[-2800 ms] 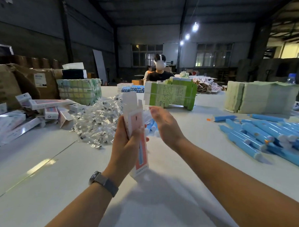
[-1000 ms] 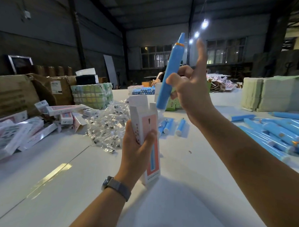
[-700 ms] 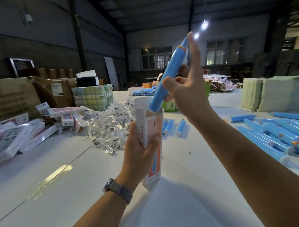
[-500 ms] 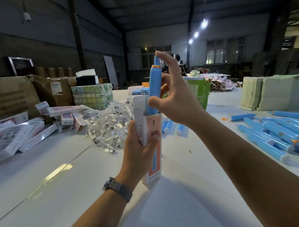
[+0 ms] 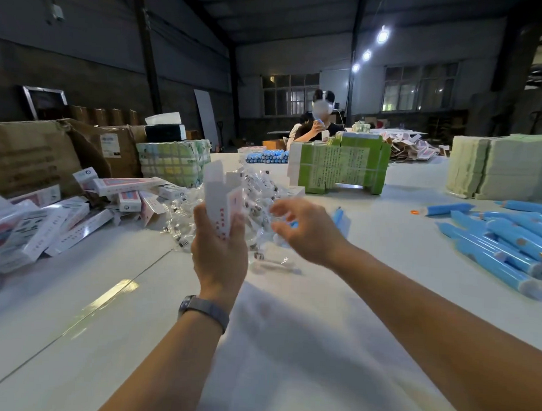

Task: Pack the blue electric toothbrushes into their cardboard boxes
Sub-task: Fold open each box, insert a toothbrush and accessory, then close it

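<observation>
My left hand (image 5: pixel 219 252) grips a white and pink cardboard box (image 5: pixel 223 200) upright, its top flap standing open. No toothbrush shows above the box's mouth. To the right of the box, my right hand (image 5: pixel 309 232) hovers blurred in front of a heap of small clear plastic packets (image 5: pixel 261 195), fingers loosely curled with nothing plainly in them. A few loose blue toothbrushes (image 5: pixel 340 216) lie just behind that hand. Several more blue toothbrushes (image 5: pixel 504 243) lie in a pile at the right of the white table (image 5: pixel 319 347).
Several pink and white boxes (image 5: pixel 54 227) are heaped at the left, with brown cartons (image 5: pixel 26 154) behind them. A green carton bundle (image 5: pixel 339 168) and a stack of pale green sheets (image 5: pixel 501 165) stand farther back. A person (image 5: pixel 316 126) sits across the table.
The blue toothbrush my right hand was lowering into the box is out of sight. That hand has let go and dropped to the right of the box, near the packets.
</observation>
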